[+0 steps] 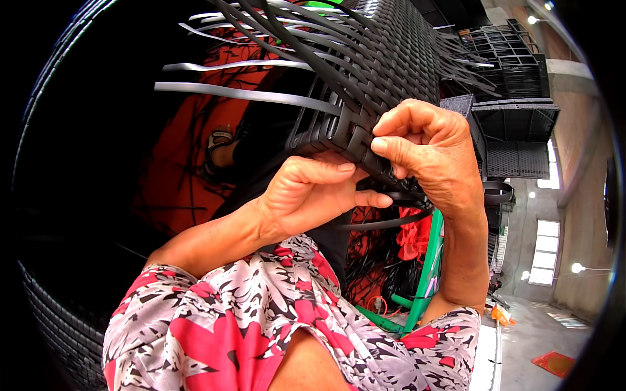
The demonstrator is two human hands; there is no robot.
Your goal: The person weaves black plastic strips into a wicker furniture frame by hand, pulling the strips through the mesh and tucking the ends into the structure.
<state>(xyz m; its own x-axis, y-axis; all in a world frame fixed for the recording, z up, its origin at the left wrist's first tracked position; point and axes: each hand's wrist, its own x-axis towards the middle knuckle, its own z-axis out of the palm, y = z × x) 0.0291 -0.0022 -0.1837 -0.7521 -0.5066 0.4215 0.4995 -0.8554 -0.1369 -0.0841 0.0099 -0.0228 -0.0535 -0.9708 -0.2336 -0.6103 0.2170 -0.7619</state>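
A tightly woven black wicker piece (pixel 398 58) slants in from the top, its near corner between my hands. My right hand (pixel 433 146) pinches thumb and index finger together at a flat black strip (pixel 360 138) along that corner; its other fingers are curled. Just below the corner, my left hand (pixel 300 195) rests against the underside, thumb stretched out and one finger apart from it. Its remaining fingers are partly hidden by the weave. Long loose strip ends (pixel 248 94) stick out leftward from the piece, and one dark strip (pixel 385 223) loops beneath my hands.
Red material (pixel 182 176) strewn with black strips lies at the left, near a sandalled foot (pixel 220 140). A green bar (pixel 427 274) and red cloth (pixel 414 234) are beside my right forearm. Black woven furniture (pixel 515 130) stands at the right, above a grey floor (pixel 541 332).
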